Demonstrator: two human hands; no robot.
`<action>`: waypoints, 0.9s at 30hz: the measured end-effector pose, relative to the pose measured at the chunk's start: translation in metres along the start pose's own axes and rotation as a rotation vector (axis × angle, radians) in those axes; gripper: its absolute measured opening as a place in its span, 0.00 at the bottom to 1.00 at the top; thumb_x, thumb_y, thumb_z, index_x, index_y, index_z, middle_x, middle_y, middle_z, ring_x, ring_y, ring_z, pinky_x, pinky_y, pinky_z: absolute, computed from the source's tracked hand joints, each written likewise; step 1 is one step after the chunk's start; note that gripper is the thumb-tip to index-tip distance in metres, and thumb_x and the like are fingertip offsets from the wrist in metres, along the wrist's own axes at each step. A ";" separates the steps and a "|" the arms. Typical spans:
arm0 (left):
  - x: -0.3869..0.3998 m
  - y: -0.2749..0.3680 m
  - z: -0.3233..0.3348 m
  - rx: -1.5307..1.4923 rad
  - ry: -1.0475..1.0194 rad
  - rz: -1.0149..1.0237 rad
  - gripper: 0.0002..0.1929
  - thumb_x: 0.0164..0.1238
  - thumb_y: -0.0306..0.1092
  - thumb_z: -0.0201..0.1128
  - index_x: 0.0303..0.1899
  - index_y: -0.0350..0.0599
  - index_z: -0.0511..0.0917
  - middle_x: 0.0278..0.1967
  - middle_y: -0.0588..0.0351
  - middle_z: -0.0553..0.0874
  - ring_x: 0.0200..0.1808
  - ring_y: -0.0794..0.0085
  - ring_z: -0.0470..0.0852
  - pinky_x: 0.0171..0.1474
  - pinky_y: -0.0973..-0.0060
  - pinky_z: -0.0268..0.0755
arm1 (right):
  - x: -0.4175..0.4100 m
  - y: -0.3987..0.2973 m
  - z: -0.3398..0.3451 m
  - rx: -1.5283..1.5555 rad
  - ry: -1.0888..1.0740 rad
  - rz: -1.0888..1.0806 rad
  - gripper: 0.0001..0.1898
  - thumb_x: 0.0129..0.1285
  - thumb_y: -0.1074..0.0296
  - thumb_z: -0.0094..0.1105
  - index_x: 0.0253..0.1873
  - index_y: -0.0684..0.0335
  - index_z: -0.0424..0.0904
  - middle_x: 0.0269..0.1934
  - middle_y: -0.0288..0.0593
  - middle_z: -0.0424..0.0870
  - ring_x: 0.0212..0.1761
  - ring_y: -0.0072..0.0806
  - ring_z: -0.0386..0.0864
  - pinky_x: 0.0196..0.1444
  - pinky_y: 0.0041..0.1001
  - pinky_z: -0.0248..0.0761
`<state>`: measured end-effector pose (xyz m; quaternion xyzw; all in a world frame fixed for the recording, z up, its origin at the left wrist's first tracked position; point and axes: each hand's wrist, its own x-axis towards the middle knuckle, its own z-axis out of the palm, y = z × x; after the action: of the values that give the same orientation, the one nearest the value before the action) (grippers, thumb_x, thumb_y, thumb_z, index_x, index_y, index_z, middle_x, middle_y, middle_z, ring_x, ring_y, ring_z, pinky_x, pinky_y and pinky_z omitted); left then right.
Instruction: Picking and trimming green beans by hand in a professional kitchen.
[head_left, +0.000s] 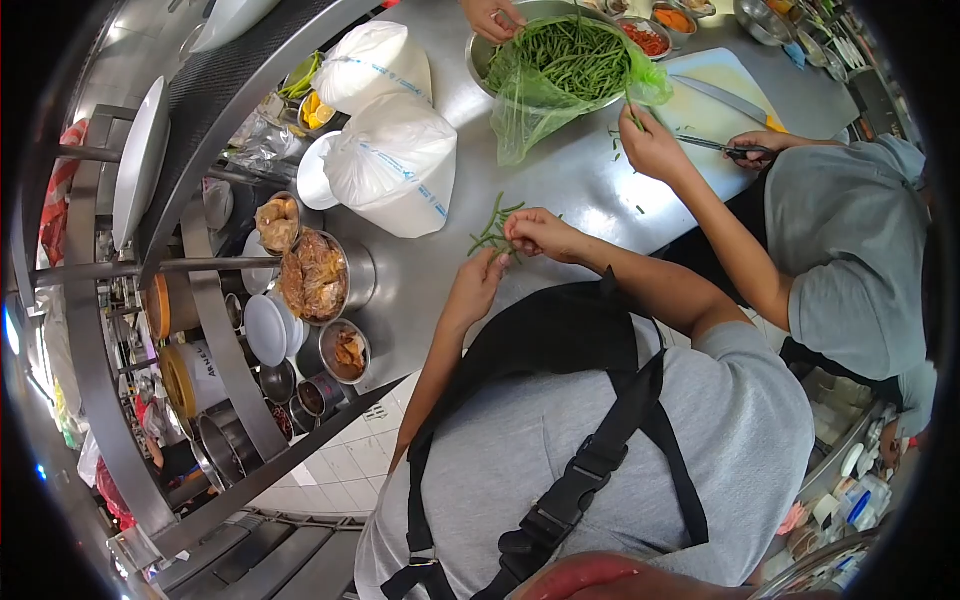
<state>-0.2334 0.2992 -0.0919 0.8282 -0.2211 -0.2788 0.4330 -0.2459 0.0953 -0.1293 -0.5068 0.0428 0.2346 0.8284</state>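
My left hand (477, 279) is at the near side of the steel worktable, its thumb and fingers closed on a green bean. Close beside it, my right hand (546, 234) has its fingertips pinched together at the beans; a bean seems to be between them, partly hidden by the fingers. Several green beans (495, 219) lie on the steel just beyond both hands. Farther off, a heap of long green beans (571, 56) fills a green plastic bag (525, 124) set in a large steel bowl (477, 64).
A co-worker at right holds scissors (705, 142) and a bean over a white cutting board (727, 71) bearing a yellow-handled knife (724, 99). Another person's hand (491, 19) touches the bowl. White plastic bags (397, 165) and a steel pot of wrapped food (319, 277) stand left, beside steel shelving (97, 337).
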 end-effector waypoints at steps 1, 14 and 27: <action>0.000 -0.005 0.000 -0.064 0.000 -0.024 0.15 0.77 0.44 0.55 0.42 0.38 0.77 0.26 0.60 0.76 0.29 0.76 0.72 0.34 0.74 0.66 | 0.001 -0.001 -0.006 0.229 -0.062 0.038 0.06 0.66 0.65 0.52 0.36 0.59 0.76 0.25 0.32 0.75 0.22 0.19 0.68 0.22 0.19 0.57; 0.005 -0.011 -0.004 0.026 -0.088 -0.060 0.14 0.70 0.40 0.60 0.42 0.36 0.81 0.23 0.55 0.79 0.26 0.73 0.77 0.33 0.70 0.69 | -0.003 -0.036 0.017 -0.896 -0.164 -0.211 0.11 0.60 0.61 0.63 0.41 0.61 0.85 0.24 0.39 0.78 0.27 0.27 0.78 0.31 0.30 0.70; 0.011 -0.013 0.000 0.082 -0.162 -0.142 0.17 0.63 0.36 0.56 0.44 0.29 0.80 0.37 0.30 0.84 0.43 0.46 0.85 0.48 0.59 0.73 | -0.012 -0.030 0.034 -1.331 -0.083 -0.420 0.08 0.55 0.64 0.61 0.38 0.59 0.82 0.33 0.45 0.81 0.37 0.45 0.81 0.38 0.40 0.74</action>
<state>-0.2235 0.2991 -0.1061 0.8334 -0.2075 -0.3656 0.3588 -0.2489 0.1094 -0.0844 -0.8947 -0.2406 0.0651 0.3708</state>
